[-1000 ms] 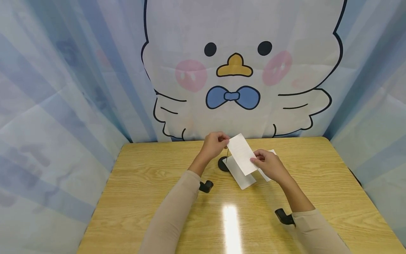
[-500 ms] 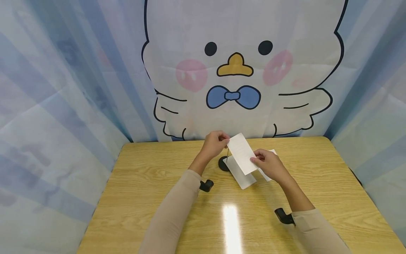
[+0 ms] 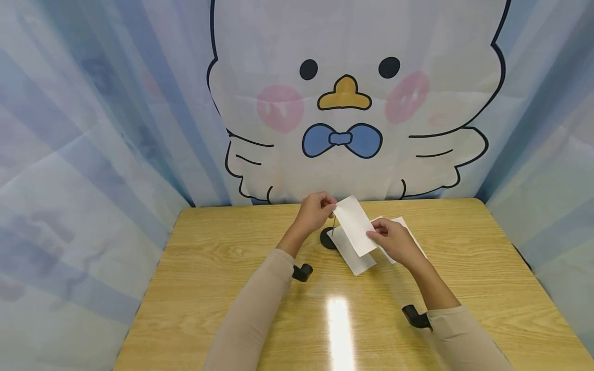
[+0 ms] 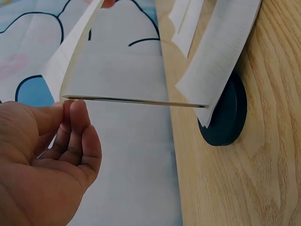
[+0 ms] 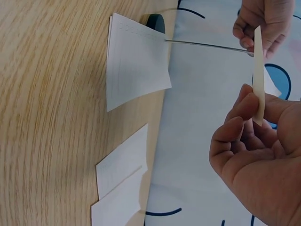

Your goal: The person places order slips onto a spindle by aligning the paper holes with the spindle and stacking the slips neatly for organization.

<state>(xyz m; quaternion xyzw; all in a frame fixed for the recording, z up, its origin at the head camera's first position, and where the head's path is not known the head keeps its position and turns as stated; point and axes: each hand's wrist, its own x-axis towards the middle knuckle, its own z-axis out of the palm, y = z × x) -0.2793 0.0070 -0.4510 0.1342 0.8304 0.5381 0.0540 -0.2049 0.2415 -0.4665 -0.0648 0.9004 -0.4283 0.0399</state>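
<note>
A white paper slip [image 3: 355, 226] is held up between both hands over a paper spike. My left hand [image 3: 314, 211] pinches its near-left corner, right at the tip of the thin metal rod [image 4: 136, 101]. My right hand [image 3: 393, 239] grips the slip's opposite end between thumb and fingers. The rod rises from a round black base [image 4: 230, 113] on the table. Low on the rod, several slightly curled white slips [image 5: 138, 63] are speared near one end. In the left wrist view, the fingertips touch the held slip where the rod's tip meets it.
Loose white slips [image 5: 122, 165] lie on the wooden table [image 3: 223, 288], partly behind my right hand in the head view. A curtain with a cartoon bird [image 3: 352, 31] stands at the table's back edge. Black wrist mounts [image 3: 416, 316] sit below both sleeves.
Both hands and the held slip stay almost in place. Slightly more of the loose slips shows behind the right hand now.
</note>
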